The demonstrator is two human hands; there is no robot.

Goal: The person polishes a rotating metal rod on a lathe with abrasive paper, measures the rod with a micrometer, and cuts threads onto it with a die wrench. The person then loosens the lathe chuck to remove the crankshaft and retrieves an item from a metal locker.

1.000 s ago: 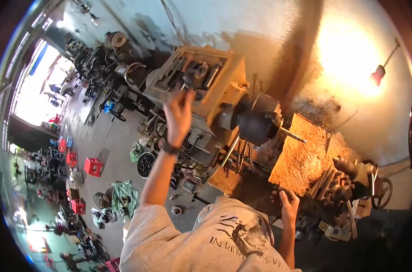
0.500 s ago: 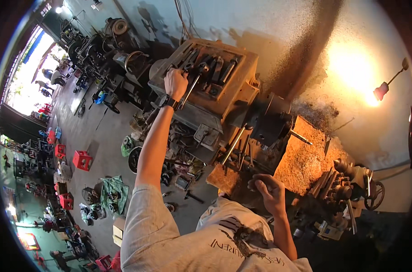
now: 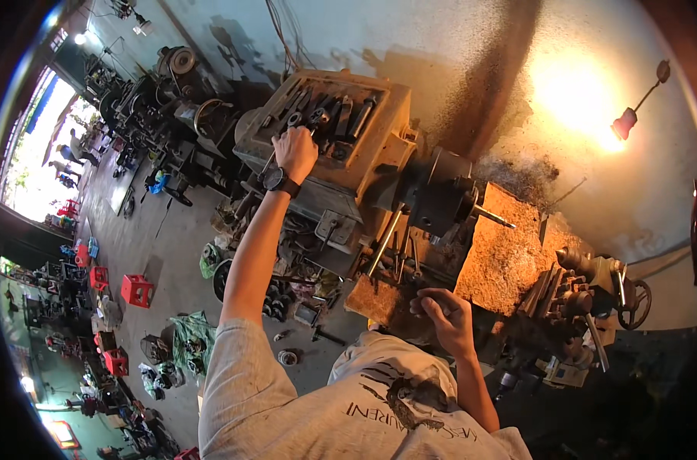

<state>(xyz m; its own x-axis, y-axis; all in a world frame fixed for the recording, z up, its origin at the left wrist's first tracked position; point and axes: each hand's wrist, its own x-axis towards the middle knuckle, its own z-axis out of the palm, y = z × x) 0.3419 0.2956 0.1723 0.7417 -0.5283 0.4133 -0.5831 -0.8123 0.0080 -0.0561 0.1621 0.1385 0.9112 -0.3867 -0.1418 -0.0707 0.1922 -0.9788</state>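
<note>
My left hand, a dark watch on its wrist, reaches over the top of a lathe's headstock. Its fingers are closed around the shiny shaft of a tool with a dark round head; part of the shaft sticks out left of the hand, the middle is hidden. Beside it, several wrenches and dark metal bars lie in the shallow tray on top. My right hand hangs in front of the lathe, fingers loosely bent and thumb apart, with nothing visible in it.
The dark chuck holds a slim metal rod. Right of it lies a board covered in metal chips, then the tailstock with its handwheel. A lit lamp hangs by the wall. Red stools and machine parts stand on the floor.
My left hand has moved onto the tool's shaft, which earlier showed bare to the right of the hand. My right hand stays low, its fingers slightly shifted. The view has tilted a little.
</note>
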